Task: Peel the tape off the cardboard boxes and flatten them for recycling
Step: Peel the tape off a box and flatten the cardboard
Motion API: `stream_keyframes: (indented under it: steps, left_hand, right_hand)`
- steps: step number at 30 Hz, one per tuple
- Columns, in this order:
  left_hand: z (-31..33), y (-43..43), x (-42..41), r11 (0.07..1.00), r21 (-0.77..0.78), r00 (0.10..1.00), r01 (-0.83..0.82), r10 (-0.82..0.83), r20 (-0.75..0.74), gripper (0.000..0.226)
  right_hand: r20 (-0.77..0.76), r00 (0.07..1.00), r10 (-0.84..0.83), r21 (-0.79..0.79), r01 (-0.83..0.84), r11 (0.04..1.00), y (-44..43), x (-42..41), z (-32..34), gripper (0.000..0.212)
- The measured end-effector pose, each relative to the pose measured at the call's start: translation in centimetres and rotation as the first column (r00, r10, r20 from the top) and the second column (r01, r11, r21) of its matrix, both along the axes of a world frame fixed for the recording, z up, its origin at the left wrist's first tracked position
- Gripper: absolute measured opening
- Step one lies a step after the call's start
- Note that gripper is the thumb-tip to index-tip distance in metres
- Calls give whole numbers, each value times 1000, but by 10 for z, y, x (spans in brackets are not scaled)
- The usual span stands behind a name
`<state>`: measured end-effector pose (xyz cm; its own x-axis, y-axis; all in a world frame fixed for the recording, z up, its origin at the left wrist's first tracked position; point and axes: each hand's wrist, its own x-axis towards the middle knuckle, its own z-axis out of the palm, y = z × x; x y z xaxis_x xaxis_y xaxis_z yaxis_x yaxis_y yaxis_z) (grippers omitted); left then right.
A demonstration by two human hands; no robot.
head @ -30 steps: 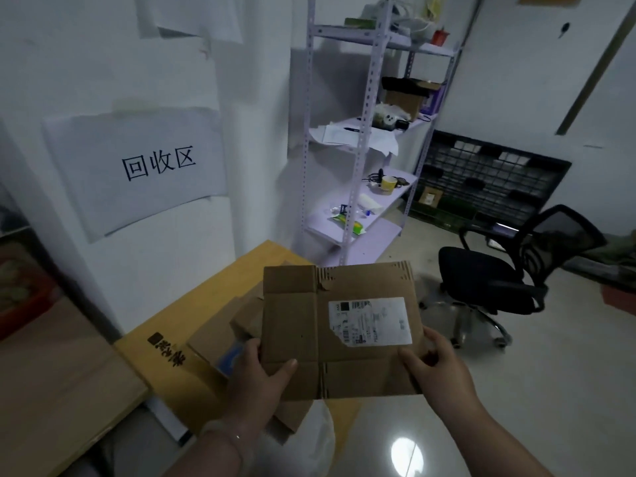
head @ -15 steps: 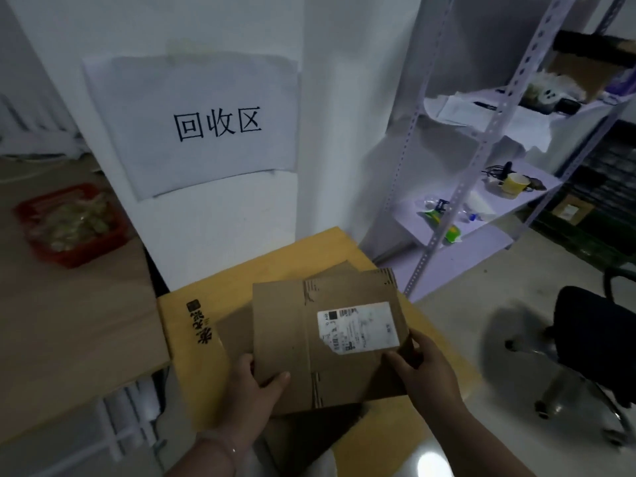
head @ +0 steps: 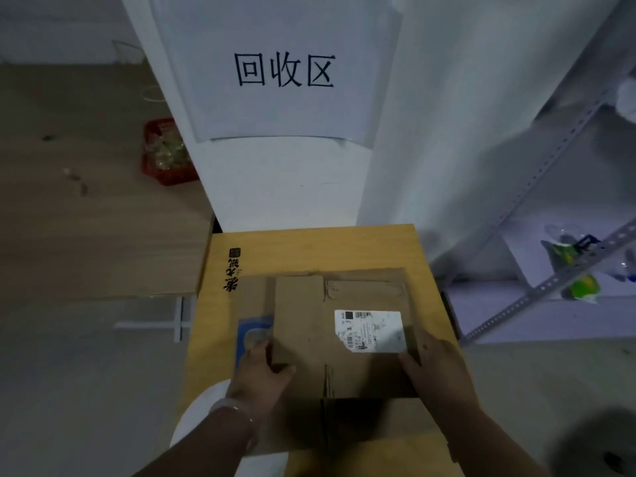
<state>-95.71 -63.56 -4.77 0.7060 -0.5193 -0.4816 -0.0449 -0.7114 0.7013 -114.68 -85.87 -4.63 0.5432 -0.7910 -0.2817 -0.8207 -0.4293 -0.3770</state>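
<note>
A flattened brown cardboard box (head: 309, 325) with a white shipping label (head: 370, 330) lies over other flattened cardboard (head: 253, 297) on a large yellow-brown carton (head: 309, 246). My left hand (head: 260, 373) grips the box's left lower edge, thumb on top. At the box's right lower corner my right hand (head: 433, 370) holds the edge. A flat piece with a blue print (head: 253, 330) pokes out under the left side.
A white pillar with a paper sign (head: 285, 70) stands right behind the carton. A wooden table (head: 86, 201) with a red tray (head: 165, 156) is to the left. A metal shelf rack (head: 550, 263) stands to the right. Grey floor surrounds the carton.
The flattened box has come down from in front of me onto the stack on the carton. Both hands still hold it, and the view has tilted down toward the pillar.
</note>
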Motion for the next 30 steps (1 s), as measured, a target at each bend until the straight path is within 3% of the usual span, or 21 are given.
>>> stream_keyframes:
  steps: [3,6,10,14,19,25,30]
  left_hand:
    - [8,10,4,999,35,992,32,-36,120,62]
    - [21,20,16,986,159,905,52,-114,409,75]
    - [48,51,37,984,178,769,7,-119,628,73]
    - [83,104,54,988,134,644,-81,-51,764,63]
    - [113,204,81,977,95,562,-191,29,827,62]
    - [150,350,120,949,44,434,-313,101,895,64]
    - [173,459,159,911,12,381,-412,161,910,64]
  right_hand:
    - [106,992,63,-54,-57,997,-1,11,6,56]
    - [146,963,227,-99,-214,972,13,40,20,67]
    - [214,799,562,-164,-538,827,52,94,47,76]
    - [172,656,735,-275,-685,675,105,140,71,80]
    - [156,520,840,-405,-742,535,207,204,99,84]
    - [194,378,905,-413,-805,425,362,279,125,83]
    - [216,326,920,-523,-758,391,470,332,151,79]
